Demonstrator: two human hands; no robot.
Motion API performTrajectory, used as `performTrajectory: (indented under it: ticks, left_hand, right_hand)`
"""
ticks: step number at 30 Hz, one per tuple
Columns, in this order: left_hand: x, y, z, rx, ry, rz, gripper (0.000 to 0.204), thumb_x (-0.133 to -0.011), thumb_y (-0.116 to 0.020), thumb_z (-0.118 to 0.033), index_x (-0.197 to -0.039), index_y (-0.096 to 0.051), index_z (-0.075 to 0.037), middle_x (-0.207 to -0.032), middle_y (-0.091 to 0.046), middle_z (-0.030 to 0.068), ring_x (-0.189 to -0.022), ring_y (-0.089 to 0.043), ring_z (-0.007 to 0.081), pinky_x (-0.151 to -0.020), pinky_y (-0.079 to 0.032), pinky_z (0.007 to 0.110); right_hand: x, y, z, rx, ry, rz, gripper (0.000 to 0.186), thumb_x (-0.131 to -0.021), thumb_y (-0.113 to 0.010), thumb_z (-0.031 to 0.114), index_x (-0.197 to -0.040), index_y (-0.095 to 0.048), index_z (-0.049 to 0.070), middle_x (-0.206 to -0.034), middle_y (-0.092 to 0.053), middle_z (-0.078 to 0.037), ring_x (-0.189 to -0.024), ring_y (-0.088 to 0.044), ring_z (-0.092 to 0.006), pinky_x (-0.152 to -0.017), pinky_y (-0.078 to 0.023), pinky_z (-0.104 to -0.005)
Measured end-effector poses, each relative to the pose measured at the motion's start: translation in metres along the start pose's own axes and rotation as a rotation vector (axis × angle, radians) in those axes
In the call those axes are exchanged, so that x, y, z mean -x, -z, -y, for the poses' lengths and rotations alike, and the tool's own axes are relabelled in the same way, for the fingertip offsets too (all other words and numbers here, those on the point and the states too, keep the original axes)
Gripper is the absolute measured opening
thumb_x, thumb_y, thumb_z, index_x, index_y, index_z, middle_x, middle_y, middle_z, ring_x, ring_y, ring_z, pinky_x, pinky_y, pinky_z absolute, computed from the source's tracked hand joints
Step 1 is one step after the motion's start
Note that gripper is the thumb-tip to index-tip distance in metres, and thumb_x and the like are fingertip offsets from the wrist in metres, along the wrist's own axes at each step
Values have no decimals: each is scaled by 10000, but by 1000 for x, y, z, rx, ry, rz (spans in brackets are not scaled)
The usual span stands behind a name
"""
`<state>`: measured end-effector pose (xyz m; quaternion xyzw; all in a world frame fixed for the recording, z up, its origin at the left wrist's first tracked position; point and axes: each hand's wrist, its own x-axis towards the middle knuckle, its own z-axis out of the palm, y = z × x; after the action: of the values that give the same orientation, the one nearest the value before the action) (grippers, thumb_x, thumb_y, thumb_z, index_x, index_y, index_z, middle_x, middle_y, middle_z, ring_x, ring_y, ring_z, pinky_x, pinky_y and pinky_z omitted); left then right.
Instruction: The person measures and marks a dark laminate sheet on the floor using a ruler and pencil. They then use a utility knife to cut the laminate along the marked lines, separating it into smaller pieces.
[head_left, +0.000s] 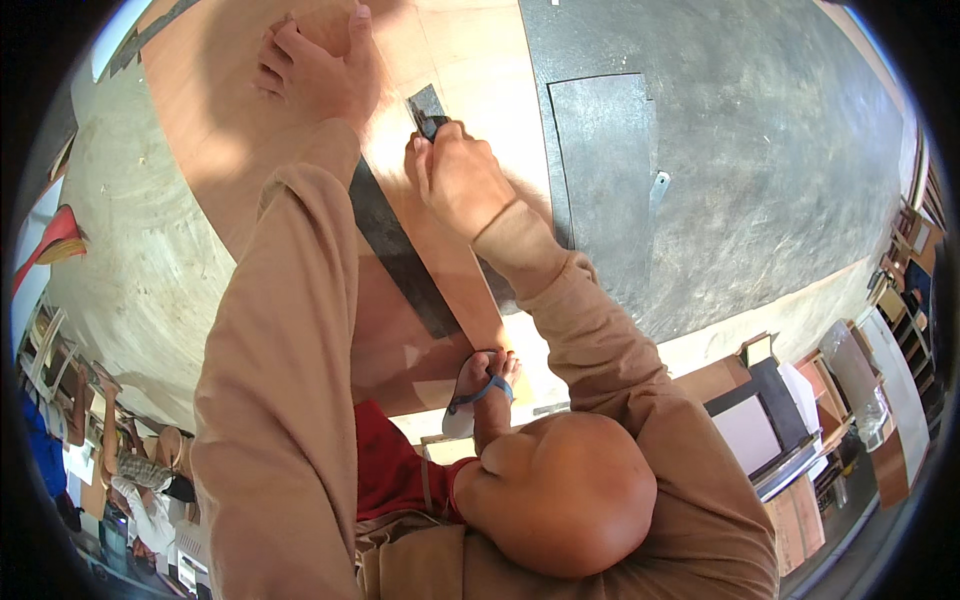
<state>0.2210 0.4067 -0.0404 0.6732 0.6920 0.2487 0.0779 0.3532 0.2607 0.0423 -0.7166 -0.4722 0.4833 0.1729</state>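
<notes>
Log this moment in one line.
left hand: open on wood sheet | right hand: gripping dark tool over sheet | dark strip: between forearms

Tan sleeves (280, 330), red garment (395, 470), blue-strapped sandal (459, 418)

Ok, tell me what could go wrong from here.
1. The right hand holds a dark tool over the brown sheet, with the left hand spread over the same sheet nearby; a slip to the left might catch those fingers.
2. The foot in the open sandal is near the sheet's lower end; if the tool dropped, the bare toes could be hit.
</notes>
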Motion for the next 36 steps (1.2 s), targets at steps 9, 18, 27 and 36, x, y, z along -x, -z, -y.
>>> performTrajectory:
  ticks: [9, 18, 27, 36]
  left_hand:
    - [3, 5, -8, -60, 9, 8, 895, -900, -670, -688, -1426, -466, 7, -1451, -456, 292, -1361, -369, 486, -1159, -287, 601]
    - [6, 11, -1, -210, -15, 2, 934, -881, -672, -720, -1427, -466, 9, -1452, -448, 294, -1360, -361, 481, -1158, -282, 600]
    - [-10, -17, 20, -209, -51, 11, 974, -862, -675, -752, -1428, -465, 11, -1453, -439, 295, -1359, -352, 477, -1157, -277, 599]
    - [-2, 8, -14, -215, 36, 13, 810, -945, -633, -618, -1450, -482, -3, -1449, -506, 287, -1353, -436, 474, -1165, -334, 571]
  right_hand:
    - [-15, -10, -16, 74, 158, -117, 402, -1036, -571, 261, -907, -603, -117, -805, -670, -358, -763, -688, -558, -720, -588, -581]
    - [104, -4, -51, 192, 29, 116, 431, -1066, -528, 334, -1086, -586, -93, -927, -704, -341, -893, -708, -514, -802, -577, -586]
    - [266, -33, -129, 99, -416, 271, 322, -1060, -551, 266, -1064, -474, -47, -792, -670, -354, -779, -676, -558, -692, -548, -626]
    - [273, -38, -135, 72, -448, 305, 382, -1030, -590, 311, -1097, -460, -42, -855, -685, -374, -830, -680, -574, -728, -554, -636]
